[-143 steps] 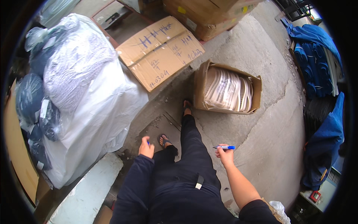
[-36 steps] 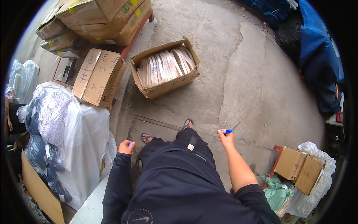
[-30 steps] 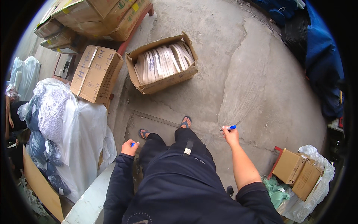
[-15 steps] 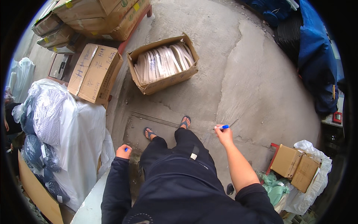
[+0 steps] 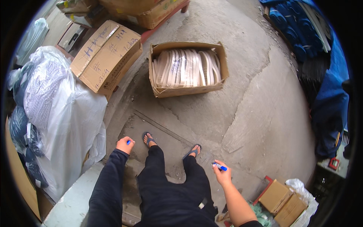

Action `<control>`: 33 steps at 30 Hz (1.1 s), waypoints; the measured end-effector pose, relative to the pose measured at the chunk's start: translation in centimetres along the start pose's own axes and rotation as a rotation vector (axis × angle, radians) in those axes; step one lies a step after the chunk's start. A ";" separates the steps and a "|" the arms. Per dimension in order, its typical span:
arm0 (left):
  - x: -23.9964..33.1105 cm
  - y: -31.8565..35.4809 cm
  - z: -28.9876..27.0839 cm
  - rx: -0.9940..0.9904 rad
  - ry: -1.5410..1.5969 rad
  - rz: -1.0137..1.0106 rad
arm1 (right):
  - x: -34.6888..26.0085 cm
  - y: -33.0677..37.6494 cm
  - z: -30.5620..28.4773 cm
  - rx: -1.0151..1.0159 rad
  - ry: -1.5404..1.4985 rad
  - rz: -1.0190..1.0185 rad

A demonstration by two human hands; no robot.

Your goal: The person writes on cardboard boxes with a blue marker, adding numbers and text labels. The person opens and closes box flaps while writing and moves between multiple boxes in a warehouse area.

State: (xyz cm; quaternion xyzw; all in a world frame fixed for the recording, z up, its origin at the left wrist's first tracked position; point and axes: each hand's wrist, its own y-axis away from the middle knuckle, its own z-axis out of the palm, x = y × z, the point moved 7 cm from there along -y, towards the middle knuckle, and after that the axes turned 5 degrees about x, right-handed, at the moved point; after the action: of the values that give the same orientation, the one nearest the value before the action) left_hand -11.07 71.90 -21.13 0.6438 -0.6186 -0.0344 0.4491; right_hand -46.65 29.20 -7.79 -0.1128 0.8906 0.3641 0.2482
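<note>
In the head view, a marker (image 5: 220,167) with a blue end is being gripped by the curled fingers of the right hand (image 5: 223,176), above the concrete floor (image 5: 249,117) and to the right of the sandalled feet. A small blue object (image 5: 128,142) is being held in the closed fingers of the left hand (image 5: 124,145), near a white plastic-wrapped bundle (image 5: 75,128). Pale curved pieces (image 5: 185,68) are being contained in an open carton (image 5: 189,92) beyond the feet.
</note>
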 end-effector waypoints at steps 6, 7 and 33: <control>0.3 -3.5 20.3 -0.129 0.080 -0.075 | 1.3 -13.5 11.2 -0.040 0.043 -0.410; 0.7 -3.2 23.9 -0.187 0.012 0.041 | 2.3 -15.1 13.1 -0.051 -0.010 -0.400; 11.7 -7.8 32.0 -0.285 -0.529 0.703 | 4.0 -50.8 14.7 0.323 -0.648 -0.455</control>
State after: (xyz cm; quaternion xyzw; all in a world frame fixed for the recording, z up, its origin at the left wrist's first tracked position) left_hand -21.59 43.75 -38.99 0.2957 -0.8818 -0.1279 0.3443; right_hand -25.36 3.45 -48.99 -0.1456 0.7645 0.1727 0.6038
